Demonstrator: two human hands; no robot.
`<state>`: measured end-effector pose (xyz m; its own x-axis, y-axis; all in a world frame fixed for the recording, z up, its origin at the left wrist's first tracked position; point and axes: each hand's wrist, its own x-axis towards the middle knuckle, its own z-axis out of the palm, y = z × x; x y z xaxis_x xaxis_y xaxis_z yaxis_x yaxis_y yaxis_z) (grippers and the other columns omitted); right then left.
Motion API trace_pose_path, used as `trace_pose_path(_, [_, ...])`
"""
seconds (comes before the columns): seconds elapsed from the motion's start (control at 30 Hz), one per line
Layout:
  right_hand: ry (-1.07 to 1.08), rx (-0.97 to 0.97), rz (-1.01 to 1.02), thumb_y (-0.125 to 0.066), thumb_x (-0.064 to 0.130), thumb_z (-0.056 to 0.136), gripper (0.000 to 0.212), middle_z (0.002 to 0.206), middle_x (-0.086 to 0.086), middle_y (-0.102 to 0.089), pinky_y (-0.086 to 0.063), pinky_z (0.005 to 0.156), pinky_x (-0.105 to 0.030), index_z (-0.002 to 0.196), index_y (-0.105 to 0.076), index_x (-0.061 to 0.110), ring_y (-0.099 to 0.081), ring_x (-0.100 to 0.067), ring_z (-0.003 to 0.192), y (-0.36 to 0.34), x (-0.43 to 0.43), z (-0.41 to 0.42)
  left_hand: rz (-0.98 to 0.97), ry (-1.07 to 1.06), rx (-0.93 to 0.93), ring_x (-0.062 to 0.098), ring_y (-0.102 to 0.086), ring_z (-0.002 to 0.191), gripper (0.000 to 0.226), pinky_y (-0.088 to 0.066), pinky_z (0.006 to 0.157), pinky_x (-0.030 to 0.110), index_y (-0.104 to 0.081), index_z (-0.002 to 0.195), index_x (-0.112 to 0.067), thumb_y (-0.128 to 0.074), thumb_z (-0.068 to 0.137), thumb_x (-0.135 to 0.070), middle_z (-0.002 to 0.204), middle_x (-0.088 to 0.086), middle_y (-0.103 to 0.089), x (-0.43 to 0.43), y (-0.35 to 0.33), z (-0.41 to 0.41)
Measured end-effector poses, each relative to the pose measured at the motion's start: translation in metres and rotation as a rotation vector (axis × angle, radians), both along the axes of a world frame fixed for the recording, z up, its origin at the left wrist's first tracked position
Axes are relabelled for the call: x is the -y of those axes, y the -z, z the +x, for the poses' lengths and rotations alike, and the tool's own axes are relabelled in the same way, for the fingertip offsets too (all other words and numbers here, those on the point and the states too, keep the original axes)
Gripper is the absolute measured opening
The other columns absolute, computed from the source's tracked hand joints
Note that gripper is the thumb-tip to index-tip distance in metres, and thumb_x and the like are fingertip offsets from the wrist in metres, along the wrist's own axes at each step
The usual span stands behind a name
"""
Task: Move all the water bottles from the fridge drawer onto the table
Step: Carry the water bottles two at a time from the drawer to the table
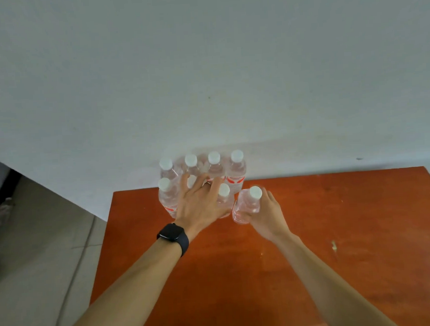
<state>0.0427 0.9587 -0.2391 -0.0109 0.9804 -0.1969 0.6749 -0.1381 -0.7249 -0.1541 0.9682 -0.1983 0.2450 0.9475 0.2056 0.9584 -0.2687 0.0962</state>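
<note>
Orange table [314, 232] bore seven bottles [236, 171]; left hand [199, 204] lay spread on them, right hand [267, 215] gripped an eighth bottle [246, 203] alongside; drawer unseen.

Clear water bottles [236, 169] clustered at the far edge of the orange bench [339, 231].
I see four upright in the farthest row, side by side, with white caps and red labels; three more stand upright just nearer, close against them. An eighth bottle [246, 203] sits tilted at the cluster's right, held in the right grip [267, 211].
</note>
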Motion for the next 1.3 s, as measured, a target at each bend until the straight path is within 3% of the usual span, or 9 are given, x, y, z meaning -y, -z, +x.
trace_pose_path(0.13, [-0.021, -0.005, -0.009, -0.085, 0.032, 0.073, 0.073, 0.124, 0.009, -0.054, -0.044, 0.087, -0.025, 0.135, -0.047, 0.026, -0.055, -0.012, 0.111, 0.005, -0.027, -0.008, -0.062, -0.036, -0.023, 0.017, -0.056, 0.119, 0.073, -0.023, 0.104, 0.049, -0.041, 0.135, -0.024, -0.054, 0.080, -0.070, 0.084, -0.009, -0.074, -0.017, 0.006, -0.004])
trace_pose_path(0.27, [-0.011, -0.115, -0.012, -0.083, 0.033, 0.074, 0.084, 0.127, 0.017, -0.052, -0.051, 0.081, -0.024, 0.142, -0.034, 0.030, -0.059, -0.007, 0.107, 0.011, -0.026, -0.012, -0.021, -0.046, -0.070, 0.022, -0.062, 0.108, 0.103, -0.026, 0.103, 0.050, -0.032, 0.149, -0.016, -0.073, 0.070, -0.067, 0.076, -0.007, -0.073, -0.025, 0.014, -0.004])
trace_pose_path(0.37, [0.050, -0.193, -0.020, -0.086, 0.044, 0.069, 0.092, 0.127, 0.015, -0.052, -0.050, 0.081, -0.022, 0.141, -0.032, 0.027, -0.059, -0.006, 0.106, 0.024, -0.023, -0.010, -0.036, -0.045, -0.114, 0.025, -0.061, 0.110, 0.101, -0.030, 0.102, 0.050, -0.031, 0.144, -0.013, -0.072, 0.070, -0.068, 0.082, -0.002, -0.075, -0.030, 0.013, -0.001])
trace_pose_path(0.47, [0.045, -0.202, -0.125, -0.087, 0.044, 0.068, 0.102, 0.138, 0.012, -0.048, -0.048, 0.094, -0.026, 0.148, -0.027, 0.027, -0.055, -0.010, 0.119, 0.045, -0.020, -0.007, -0.106, -0.010, -0.204, 0.025, -0.056, 0.116, 0.099, -0.029, 0.101, 0.047, -0.024, 0.146, -0.014, -0.068, 0.076, -0.068, 0.096, 0.000, -0.076, -0.034, 0.013, -0.009])
trace_pose_path(0.57, [0.025, -0.198, -0.250, -0.084, 0.039, 0.076, 0.094, 0.142, 0.009, -0.051, -0.048, 0.105, -0.038, 0.150, -0.028, 0.026, -0.054, -0.016, 0.128, 0.065, -0.018, -0.008, -0.107, -0.009, -0.253, 0.024, -0.057, 0.116, 0.092, -0.031, 0.098, 0.046, -0.038, 0.142, -0.016, -0.067, 0.075, -0.071, 0.096, -0.001, -0.076, -0.034, 0.012, -0.013])
trace_pose_path(0.67, [0.065, -0.167, -0.232, -0.078, 0.045, 0.082, 0.076, 0.138, 0.005, -0.058, -0.053, 0.101, -0.045, 0.142, -0.036, 0.025, -0.059, -0.017, 0.125, 0.079, -0.018, -0.011, -0.070, -0.032, -0.273, 0.024, -0.062, 0.108, 0.089, -0.034, 0.093, 0.045, -0.049, 0.134, -0.016, -0.074, 0.069, -0.072, 0.086, -0.001, -0.075, -0.037, 0.013, -0.012])
trace_pose_path(0.8, [0.086, -0.150, -0.192, -0.069, 0.056, 0.084, 0.078, 0.142, 0.002, -0.054, -0.053, 0.101, -0.049, 0.145, -0.030, 0.026, -0.058, -0.020, 0.126, 0.088, -0.019, -0.017, 0.048, -0.013, -0.257, 0.024, -0.067, 0.090, 0.094, -0.036, 0.083, 0.043, -0.046, 0.123, -0.015, -0.084, 0.057, -0.070, 0.075, 0.001, -0.073, -0.038, 0.017, -0.012])
trace_pose_path(1.3, [0.028, -0.102, -0.176, -0.065, 0.047, 0.092, 0.077, 0.158, 0.003, -0.036, -0.045, 0.109, -0.052, 0.152, -0.019, 0.029, -0.041, -0.022, 0.142, 0.078, -0.030, -0.025, -0.042, 0.000, -0.212, 0.028, -0.063, 0.098, 0.076, -0.043, 0.095, 0.049, -0.045, 0.126, -0.012, -0.061, 0.080, -0.070, 0.078, 0.004, -0.074, -0.038, 0.015, -0.011])
